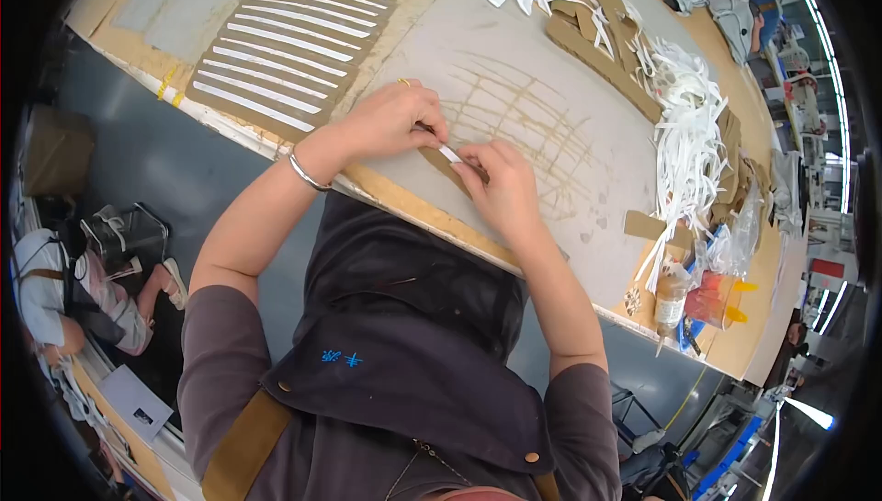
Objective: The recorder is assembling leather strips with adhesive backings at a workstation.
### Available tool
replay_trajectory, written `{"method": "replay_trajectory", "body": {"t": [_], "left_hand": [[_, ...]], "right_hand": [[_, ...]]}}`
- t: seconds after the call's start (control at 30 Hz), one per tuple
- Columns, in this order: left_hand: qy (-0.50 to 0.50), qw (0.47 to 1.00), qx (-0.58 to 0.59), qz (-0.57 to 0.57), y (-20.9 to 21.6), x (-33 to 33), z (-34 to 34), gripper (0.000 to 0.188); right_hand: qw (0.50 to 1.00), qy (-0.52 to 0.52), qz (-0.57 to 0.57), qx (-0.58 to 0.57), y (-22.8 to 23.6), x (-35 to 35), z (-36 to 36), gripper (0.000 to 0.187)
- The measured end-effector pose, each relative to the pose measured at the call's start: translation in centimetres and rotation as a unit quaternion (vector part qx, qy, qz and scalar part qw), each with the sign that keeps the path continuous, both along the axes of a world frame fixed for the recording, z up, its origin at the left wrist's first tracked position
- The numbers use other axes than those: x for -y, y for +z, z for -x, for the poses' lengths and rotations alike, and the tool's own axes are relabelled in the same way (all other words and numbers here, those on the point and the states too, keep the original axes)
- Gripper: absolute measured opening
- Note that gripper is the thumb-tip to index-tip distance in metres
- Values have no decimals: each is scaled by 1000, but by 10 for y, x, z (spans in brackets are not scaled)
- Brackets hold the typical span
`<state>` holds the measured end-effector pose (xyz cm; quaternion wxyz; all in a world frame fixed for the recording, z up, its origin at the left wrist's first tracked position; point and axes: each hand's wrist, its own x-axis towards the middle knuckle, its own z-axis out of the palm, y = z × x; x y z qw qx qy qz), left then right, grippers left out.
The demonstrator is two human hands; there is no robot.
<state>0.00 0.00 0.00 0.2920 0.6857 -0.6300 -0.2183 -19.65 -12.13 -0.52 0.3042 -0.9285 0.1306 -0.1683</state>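
Both hands meet over the grey work board [514, 51], close to the table's near edge. A short length of white strip [449, 154] runs between my fingertips. My left hand [390, 121] pinches its upper left end, thumb against curled fingers. At the other end my right hand [502, 184] closes thumb and fingers on the strip. Beneath them lies a narrow brown piece [445, 170], partly covered by the hands; whether the white strip touches it, I cannot tell.
Rows of white strips lie on a brown sheet [308, 30] at the far left. A tangled heap of white strips [689, 133] sits at right, beside brown offcuts [597, 60]. Nearer stand a bottle [672, 303] and a red container [712, 303]. Another person [55, 290] sits at left.
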Motion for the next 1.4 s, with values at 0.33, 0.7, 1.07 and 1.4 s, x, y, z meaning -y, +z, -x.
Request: {"method": "replay_trajectory", "body": {"t": [0.33, 0.7, 1.07, 1.4], "left_hand": [[-23, 982, 143, 118, -8, -14, -2, 18], [82, 957, 252, 118, 5, -36, 68, 45], [37, 953, 300, 13, 22, -34, 106, 70], [-40, 943, 329, 6, 19, -18, 135, 83]], "right_hand": [[990, 19, 127, 61, -4, -3, 6, 18], [980, 15, 182, 86, -5, -4, 11, 18], [976, 66, 203, 44, 8, 17, 66, 25], [978, 31, 203, 26, 9, 22, 121, 25]]}}
